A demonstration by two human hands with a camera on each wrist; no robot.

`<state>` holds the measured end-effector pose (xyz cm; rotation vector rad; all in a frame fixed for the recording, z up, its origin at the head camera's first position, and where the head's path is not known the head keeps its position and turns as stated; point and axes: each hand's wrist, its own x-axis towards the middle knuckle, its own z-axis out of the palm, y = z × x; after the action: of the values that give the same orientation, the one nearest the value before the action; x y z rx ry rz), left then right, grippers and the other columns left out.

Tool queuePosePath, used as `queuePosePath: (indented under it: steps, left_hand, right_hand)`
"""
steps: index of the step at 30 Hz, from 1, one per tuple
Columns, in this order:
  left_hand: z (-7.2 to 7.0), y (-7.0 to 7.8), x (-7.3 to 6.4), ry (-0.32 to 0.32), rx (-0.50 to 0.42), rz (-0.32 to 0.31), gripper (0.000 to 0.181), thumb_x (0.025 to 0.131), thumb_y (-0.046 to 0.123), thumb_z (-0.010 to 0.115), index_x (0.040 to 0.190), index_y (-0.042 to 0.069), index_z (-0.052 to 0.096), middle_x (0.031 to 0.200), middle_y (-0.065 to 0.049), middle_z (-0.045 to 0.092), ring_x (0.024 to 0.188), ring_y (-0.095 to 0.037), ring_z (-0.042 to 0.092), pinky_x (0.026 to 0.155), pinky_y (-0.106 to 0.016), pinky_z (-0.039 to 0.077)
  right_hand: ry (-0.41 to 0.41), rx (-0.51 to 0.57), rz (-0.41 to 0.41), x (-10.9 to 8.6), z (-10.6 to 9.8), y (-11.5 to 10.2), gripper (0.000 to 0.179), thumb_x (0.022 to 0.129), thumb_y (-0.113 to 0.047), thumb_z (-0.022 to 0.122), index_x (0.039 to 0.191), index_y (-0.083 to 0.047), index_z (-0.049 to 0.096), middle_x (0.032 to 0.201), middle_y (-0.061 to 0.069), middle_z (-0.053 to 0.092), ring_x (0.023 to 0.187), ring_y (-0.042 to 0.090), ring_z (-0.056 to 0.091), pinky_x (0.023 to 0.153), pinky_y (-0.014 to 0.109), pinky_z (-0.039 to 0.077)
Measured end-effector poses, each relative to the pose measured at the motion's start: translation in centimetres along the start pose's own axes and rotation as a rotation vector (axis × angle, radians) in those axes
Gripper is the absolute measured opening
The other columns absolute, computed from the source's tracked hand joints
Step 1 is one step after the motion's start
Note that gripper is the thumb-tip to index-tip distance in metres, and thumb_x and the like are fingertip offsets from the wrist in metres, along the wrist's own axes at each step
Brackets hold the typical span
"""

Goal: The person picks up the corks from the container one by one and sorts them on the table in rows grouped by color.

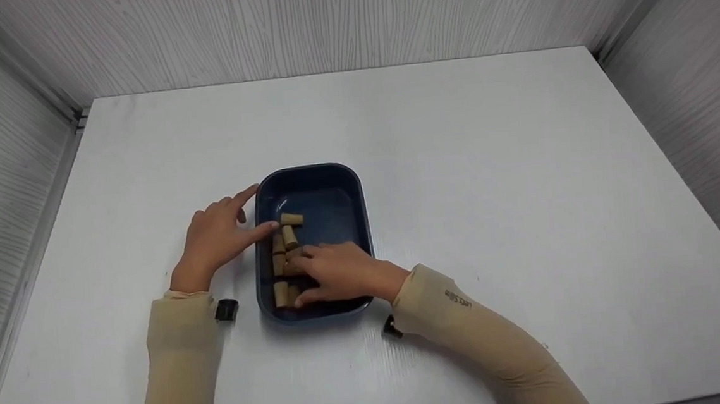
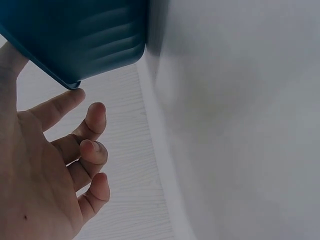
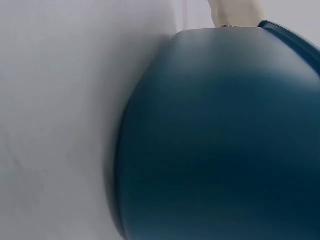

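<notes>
A dark blue rectangular tray (image 1: pixel 335 213) with raised walls stands on the white table. Several tan tapered corks (image 1: pixel 281 294) lie along its left side, a few upright and others on their sides. My left hand (image 1: pixel 217 237) is at the tray's left wall, thumb reaching over the rim by the corks and index finger touching the rim. Its other fingers hang loosely bent in the left wrist view. Inside the tray, my right hand (image 1: pixel 339 270) touches corks, its thumb spread from the fingers; it hides part of the pile. The right wrist view shows only the tray's outer wall (image 3: pixel 215 135).
A small black piece (image 1: pixel 227 309) is beside the left sleeve, and another black piece (image 1: pixel 391 327) is by the right sleeve. Pale wood-grain panels (image 1: pixel 335 26) enclose the white table (image 1: pixel 492 186) at the back and sides.
</notes>
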<state>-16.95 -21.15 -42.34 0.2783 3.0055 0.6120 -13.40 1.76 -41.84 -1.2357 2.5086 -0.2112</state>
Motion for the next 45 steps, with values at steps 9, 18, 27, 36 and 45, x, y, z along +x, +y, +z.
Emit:
queuePosePath:
  steps: [9,18,27,36,45]
  left_hand:
    - [0.0,-0.1,0.1,-0.041,-0.067,-0.027,0.087,0.082,0.07,0.058,0.151,0.021,0.035,0.102,-0.016,0.061,0.086,-0.03,0.052,0.085,-0.049,0.037]
    - [-0.1,-0.4,-0.1,-0.05,-0.107,-0.026,0.088,0.081,0.07,0.059,0.151,0.023,0.034,0.103,-0.014,0.06,0.079,-0.027,0.049,0.075,-0.039,0.036]
    - [-0.3,-0.7,-0.2,-0.084,-0.15,-0.022,0.087,0.08,0.07,0.06,0.151,0.026,0.035,0.104,-0.011,0.061,0.07,-0.022,0.049,0.069,-0.034,0.036]
    - [0.5,-0.5,-0.6,-0.12,-0.22,-0.042,0.085,0.083,0.063,0.063,0.152,0.023,0.033,0.107,-0.009,0.062,0.07,-0.02,0.052,0.067,-0.032,0.039]
    - [-0.5,-0.3,-0.3,-0.134,-0.195,-0.034,0.085,0.084,0.063,0.063,0.152,0.022,0.032,0.112,-0.012,0.063,0.076,-0.023,0.055,0.069,-0.033,0.04]
  right_hand:
    - [-0.033,0.07,0.026,0.5,0.5,-0.1,0.051,0.086,-0.055,0.065,0.126,-0.025,0.06,0.135,-0.004,0.055,0.108,0.015,0.062,0.088,0.044,0.051]
    - [-0.012,-0.015,0.008,0.8,0.8,-0.4,0.049,0.086,-0.055,0.064,0.125,-0.025,0.064,0.139,-0.002,0.054,0.104,0.017,0.065,0.083,0.042,0.053]
    - [0.009,-0.026,-0.01,0.7,1.1,-0.2,0.041,0.089,-0.05,0.064,0.121,-0.024,0.066,0.136,-0.002,0.056,0.102,0.016,0.065,0.082,0.042,0.054]
    - [0.041,-0.008,-0.022,0.0,0.3,0.3,0.04,0.09,-0.047,0.064,0.12,-0.021,0.066,0.12,-0.003,0.063,0.098,0.012,0.064,0.079,0.034,0.054]
    - [0.17,0.124,-0.055,-1.4,-2.0,1.2,0.042,0.091,-0.045,0.063,0.122,-0.017,0.064,0.1,0.001,0.064,0.083,0.013,0.06,0.071,0.031,0.05]
